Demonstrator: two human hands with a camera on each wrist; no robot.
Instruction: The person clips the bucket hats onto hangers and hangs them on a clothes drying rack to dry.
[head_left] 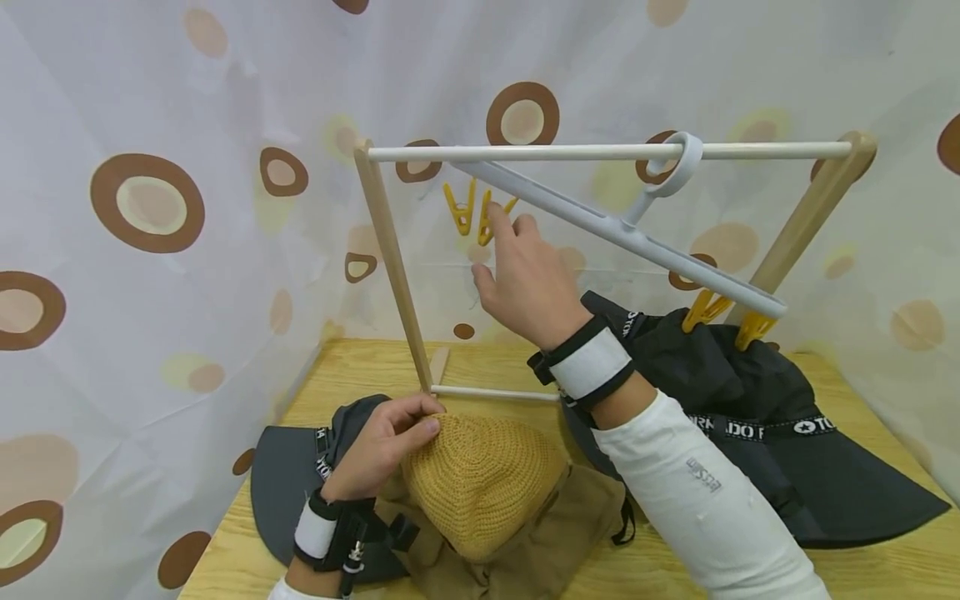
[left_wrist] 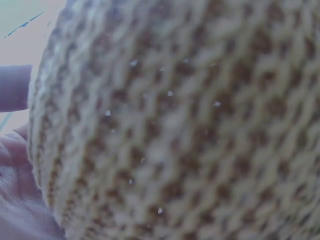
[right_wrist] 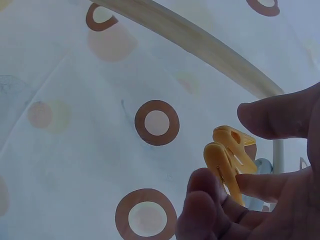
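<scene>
A mustard knit hat (head_left: 480,479) lies crown up on a brown cloth item at the table's front. My left hand (head_left: 381,450) pinches its upper left edge between thumb and fingers; its coarse stitches (left_wrist: 175,120) fill the left wrist view. My right hand (head_left: 528,287) is raised to the grey clothes hanger (head_left: 637,242), beside two yellow clips (head_left: 461,218) near its left end. In the right wrist view the fingers touch the nearer clip (right_wrist: 220,162), while the thumb (right_wrist: 275,117) stays apart from it. The hanger hooks over a white rod.
A wooden stand (head_left: 393,275) with a white top rod (head_left: 525,153) spans the back. Two more yellow clips (head_left: 705,310) hold a black hat (head_left: 742,375) under the hanger's right end. Behind my left hand lies a dark brimmed hat (head_left: 281,475). The brown cloth (head_left: 555,542) spreads in front.
</scene>
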